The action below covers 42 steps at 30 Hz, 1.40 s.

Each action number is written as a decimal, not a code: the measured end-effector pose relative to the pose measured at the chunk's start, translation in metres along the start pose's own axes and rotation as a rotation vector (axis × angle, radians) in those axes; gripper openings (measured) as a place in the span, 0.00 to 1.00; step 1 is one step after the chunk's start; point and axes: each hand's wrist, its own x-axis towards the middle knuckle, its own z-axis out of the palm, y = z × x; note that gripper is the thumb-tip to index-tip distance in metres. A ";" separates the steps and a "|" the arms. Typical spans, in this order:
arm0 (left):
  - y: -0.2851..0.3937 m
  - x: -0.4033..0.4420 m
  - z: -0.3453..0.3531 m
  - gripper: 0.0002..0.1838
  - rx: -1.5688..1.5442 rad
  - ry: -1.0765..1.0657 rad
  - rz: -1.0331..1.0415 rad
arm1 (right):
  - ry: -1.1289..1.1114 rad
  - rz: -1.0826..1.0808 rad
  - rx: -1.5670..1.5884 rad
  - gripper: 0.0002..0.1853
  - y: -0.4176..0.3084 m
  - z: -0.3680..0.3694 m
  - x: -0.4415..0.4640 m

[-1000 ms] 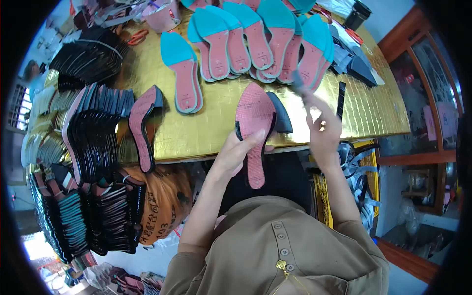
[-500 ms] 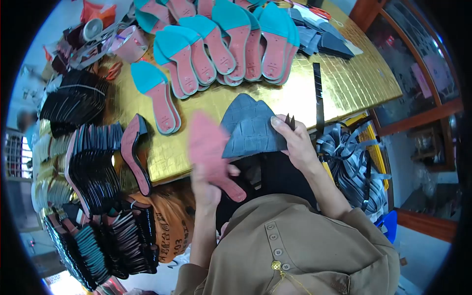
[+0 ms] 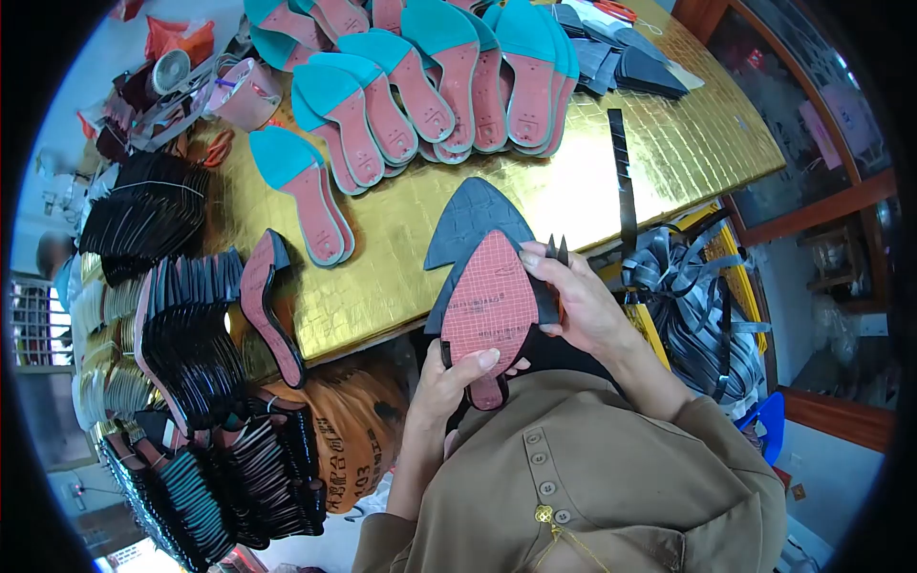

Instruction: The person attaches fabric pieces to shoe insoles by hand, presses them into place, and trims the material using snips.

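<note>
My left hand grips a pink insole by its narrow end, thumb on top. Its printed grid face is up and its wide pointed end aims away from me. Against its underside lies a dark blue-grey croc-textured leather piece, showing at both sides. My right hand is closed at the right edge of that piece. Two dark pointed tips of snips stick out from the same hand; their handle is mostly hidden in the palm. Another blue-grey leather piece shows just beyond the insole's tip.
Teal-and-pink insoles lie in overlapping rows on the gold table. To the left stand stacks of black-edged insoles and one single insole. Dark strips hang at the right. Orange scissors lie near a pink cup.
The pink insole has moved right, from beside the leather to on top of the leather piece. My two hands are now closer together, and the leather piece has come toward me.
</note>
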 end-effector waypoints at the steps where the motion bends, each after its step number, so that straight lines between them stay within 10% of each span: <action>1: -0.001 0.000 -0.001 0.28 0.001 0.002 0.001 | -0.002 0.002 0.000 0.17 0.001 0.001 0.000; 22: -0.016 0.002 -0.010 0.19 -0.110 -0.072 0.065 | 0.036 0.013 -0.045 0.25 0.010 0.002 -0.003; 30: -0.017 0.012 -0.003 0.21 0.130 0.212 0.146 | 0.051 -0.029 0.012 0.26 0.015 -0.004 0.000; 42: -0.011 0.016 -0.015 0.20 0.298 0.117 0.008 | 0.001 -0.055 -0.278 0.15 0.006 -0.032 0.009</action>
